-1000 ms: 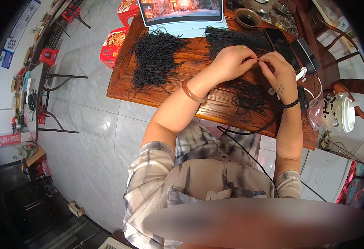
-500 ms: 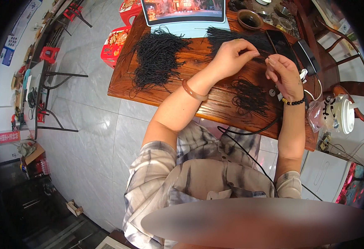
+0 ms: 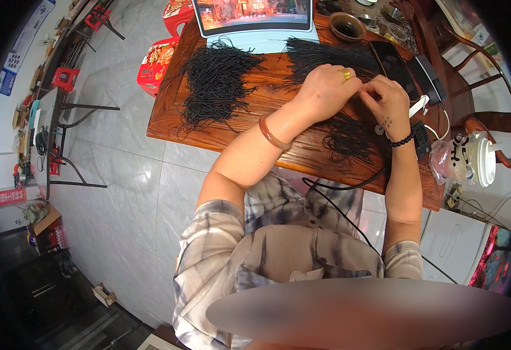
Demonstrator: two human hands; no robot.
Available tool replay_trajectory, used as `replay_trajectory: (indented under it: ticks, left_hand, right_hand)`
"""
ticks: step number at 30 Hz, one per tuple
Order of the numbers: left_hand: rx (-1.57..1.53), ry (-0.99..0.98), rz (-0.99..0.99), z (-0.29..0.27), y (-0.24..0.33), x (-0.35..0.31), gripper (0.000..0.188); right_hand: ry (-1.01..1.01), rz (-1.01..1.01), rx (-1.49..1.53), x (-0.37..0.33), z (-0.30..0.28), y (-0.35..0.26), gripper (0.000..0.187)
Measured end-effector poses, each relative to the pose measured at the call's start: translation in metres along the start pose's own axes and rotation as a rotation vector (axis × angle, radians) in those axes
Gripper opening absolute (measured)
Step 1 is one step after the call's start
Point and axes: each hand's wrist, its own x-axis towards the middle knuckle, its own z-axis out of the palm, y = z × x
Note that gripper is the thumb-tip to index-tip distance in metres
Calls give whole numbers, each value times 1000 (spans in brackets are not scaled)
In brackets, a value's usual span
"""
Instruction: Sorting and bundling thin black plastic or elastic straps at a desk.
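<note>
My left hand (image 3: 328, 92), with a gold ring and a brown bangle at the wrist, is closed, its fingertips meeting those of my right hand. My right hand (image 3: 388, 105), with a black bead bracelet, pinches at the same spot. Whatever is between the fingertips is too small to make out. Under the hands lies a small loose pile of black cords (image 3: 348, 140). A thick heap of black cords (image 3: 214, 84) rests on the left of the wooden table (image 3: 249, 125). Behind my hands spreads another bundle of black cords (image 3: 305, 55), partly covered by my left hand.
A tablet (image 3: 255, 16) stands at the back. To the right are a phone (image 3: 392, 67), a dark box-shaped device (image 3: 427, 76), a brown bowl (image 3: 347, 27) and a lidded white cup (image 3: 485, 163). Red boxes (image 3: 157, 64) stand beyond the left edge. A black cable (image 3: 343, 207) hangs near my lap.
My hands were apart and now meet at the fingertips. The left has turned so its back and ring show; the right has turned over, its back now showing.
</note>
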Motion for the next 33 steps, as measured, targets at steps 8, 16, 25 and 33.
replay_trajectory:
  ticks: [8,16,25,33]
  left_hand:
    - [-135,82,-47,5,1,3,9]
    - [-191,152,-161,7,0,5,8]
    - [-203,138,-189,4,4,5,9]
    - [-736,89,-680,4,10,5,9]
  right_hand:
    - [21,344,472,-5,4,8,10]
    - [-128,664,1360,-3,4,10,11]
    - [-49,688,1437,-6,10,12,15]
    - [84,620,1523,-4,8,12,18]
